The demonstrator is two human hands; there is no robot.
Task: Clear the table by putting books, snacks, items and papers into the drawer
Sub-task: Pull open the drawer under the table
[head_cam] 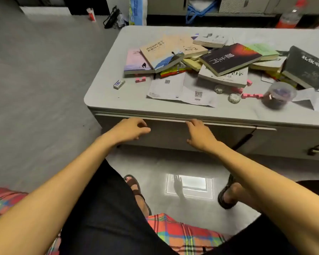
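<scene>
Probably stiff, the drawer [166,134] is best pulled by its top lip, touched by the right hand [199,135], the left hand [130,129] held loosely curled, empty.

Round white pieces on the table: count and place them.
2 round white pieces. One sits against the front edge of the white book; the other lies nearer the table front, beside the pink blocks. More may hide under the books.
</scene>
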